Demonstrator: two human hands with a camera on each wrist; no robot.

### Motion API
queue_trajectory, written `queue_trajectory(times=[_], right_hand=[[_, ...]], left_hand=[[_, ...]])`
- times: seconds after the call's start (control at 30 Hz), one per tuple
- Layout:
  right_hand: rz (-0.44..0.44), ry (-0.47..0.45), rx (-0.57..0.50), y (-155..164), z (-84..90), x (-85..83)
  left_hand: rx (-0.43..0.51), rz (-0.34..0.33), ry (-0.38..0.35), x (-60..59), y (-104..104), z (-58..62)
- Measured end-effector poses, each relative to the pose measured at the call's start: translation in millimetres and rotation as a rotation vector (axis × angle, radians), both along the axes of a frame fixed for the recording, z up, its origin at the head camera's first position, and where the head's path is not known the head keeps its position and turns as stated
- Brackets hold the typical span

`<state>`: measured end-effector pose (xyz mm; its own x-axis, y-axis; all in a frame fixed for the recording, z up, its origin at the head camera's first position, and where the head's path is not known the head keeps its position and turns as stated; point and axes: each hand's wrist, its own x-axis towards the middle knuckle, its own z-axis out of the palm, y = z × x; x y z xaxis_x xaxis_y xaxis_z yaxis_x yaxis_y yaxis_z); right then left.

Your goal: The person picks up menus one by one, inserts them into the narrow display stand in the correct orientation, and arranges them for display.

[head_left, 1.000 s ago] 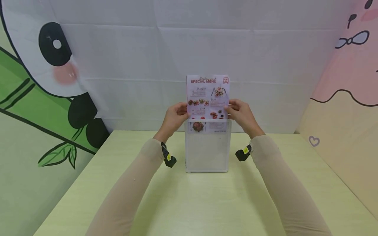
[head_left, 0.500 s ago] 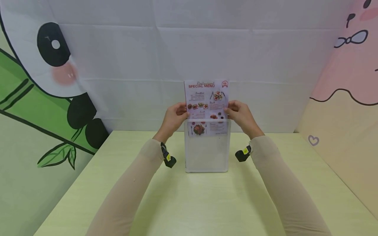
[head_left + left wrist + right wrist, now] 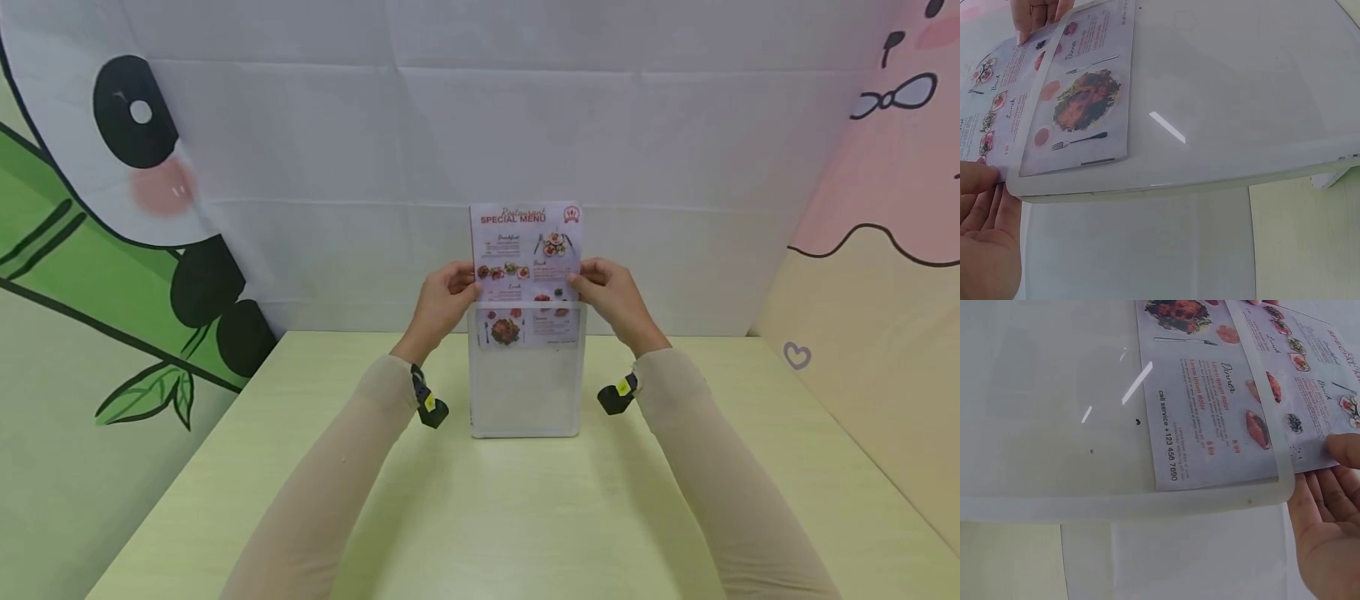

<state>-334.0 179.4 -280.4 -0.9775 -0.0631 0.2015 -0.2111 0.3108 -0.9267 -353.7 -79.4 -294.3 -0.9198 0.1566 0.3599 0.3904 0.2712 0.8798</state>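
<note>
One menu sheet (image 3: 526, 250) stands partway down in one clear acrylic holder (image 3: 525, 392) upright on the desk (image 3: 480, 517). The left hand (image 3: 442, 302) and right hand (image 3: 611, 293) each pinch a side edge of the sheet just above the holder's rim, thumbs in front. It looks thin, light and bendable, probably glossy and slick; holding both edges keeps it flat. The holder seems rigid, smooth and scratch-prone.
</note>
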Motion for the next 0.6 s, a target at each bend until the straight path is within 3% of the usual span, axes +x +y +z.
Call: queue_trajectory(times=[0.6], right_hand=[[0.002,0.015,-0.06,1.5,-1.8,-1.4]], left_hand=[[0.011,-0.017,0.022,0.0,2.8,-3.0]])
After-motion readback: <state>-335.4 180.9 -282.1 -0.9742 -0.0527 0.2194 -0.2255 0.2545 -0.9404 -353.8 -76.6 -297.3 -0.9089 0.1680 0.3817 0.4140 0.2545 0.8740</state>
